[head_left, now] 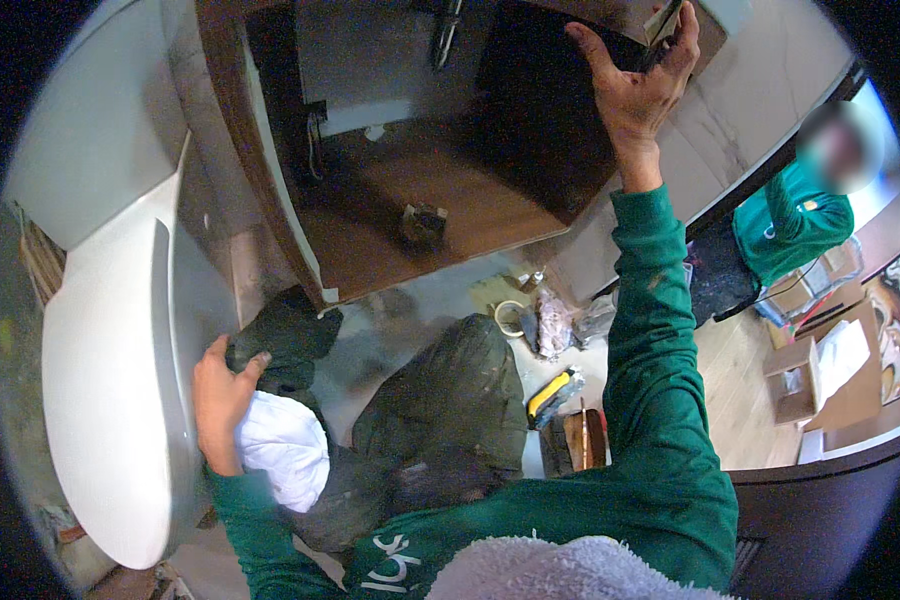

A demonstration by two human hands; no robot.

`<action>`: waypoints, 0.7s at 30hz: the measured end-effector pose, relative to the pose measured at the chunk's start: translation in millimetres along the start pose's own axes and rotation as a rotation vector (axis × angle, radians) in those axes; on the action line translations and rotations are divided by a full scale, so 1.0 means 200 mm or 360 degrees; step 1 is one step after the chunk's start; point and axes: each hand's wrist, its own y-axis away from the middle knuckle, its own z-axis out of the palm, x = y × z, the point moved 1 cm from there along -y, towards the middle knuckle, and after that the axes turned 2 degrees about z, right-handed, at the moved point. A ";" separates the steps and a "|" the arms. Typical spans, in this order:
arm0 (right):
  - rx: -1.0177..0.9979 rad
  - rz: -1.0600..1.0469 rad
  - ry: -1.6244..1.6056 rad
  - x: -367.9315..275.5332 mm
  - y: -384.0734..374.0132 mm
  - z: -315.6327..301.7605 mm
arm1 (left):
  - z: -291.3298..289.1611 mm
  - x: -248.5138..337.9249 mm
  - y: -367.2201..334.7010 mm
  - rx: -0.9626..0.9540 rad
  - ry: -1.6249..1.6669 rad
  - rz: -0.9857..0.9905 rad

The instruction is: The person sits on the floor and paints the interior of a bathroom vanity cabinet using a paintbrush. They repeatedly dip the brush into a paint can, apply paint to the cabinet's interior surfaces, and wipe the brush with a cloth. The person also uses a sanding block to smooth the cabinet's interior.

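Note:
My right hand [640, 92] is raised at the upper right edge of a brown wooden cabinet [470, 195]. Its fingers hold a small flat piece [662, 24], pale and dark, whose kind I cannot make out; the thumb sticks out apart. Low on the left, my left hand [226, 395] is open, thumb away from the fingers. It lies between a white toilet [110, 370] and my dark-trousered leg, beside a rounded white cloth-like item [284, 450]. Whether its fingertips press on the toilet's side or only pass near it, I cannot tell.
On the floor are a yellow-and-black utility knife [554, 398], a tape roll [510, 318] and crumpled plastic [554, 322]. A small dark block [424, 222] sits inside the cabinet under a metal pipe [447, 35]. At right, a dark-framed mirror-like opening shows a green-sleeved person and cardboard boxes [794, 385].

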 end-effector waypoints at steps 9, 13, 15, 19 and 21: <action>-0.0029 0.0139 0.0165 0.25 0.04 -0.01 | 0.01 -0.01 0.01 -0.0097 -0.0179 0.0029; -0.0102 0.0584 -0.0250 0.28 0.15 -0.09 | 0.02 -0.03 0.01 -0.0081 -0.0148 0.0091; -0.0278 0.0346 -0.0132 0.20 0.20 -0.13 | 0.03 -0.04 0.01 -0.0043 -0.0172 0.0117; -0.0533 0.0276 -0.0240 0.03 0.23 -0.19 | 0.04 -0.04 0.01 -0.0032 -0.0205 0.0090; -0.0690 0.0576 -0.0528 -0.01 0.20 -0.17 | 0.03 -0.04 0.01 -0.0018 -0.0233 0.0089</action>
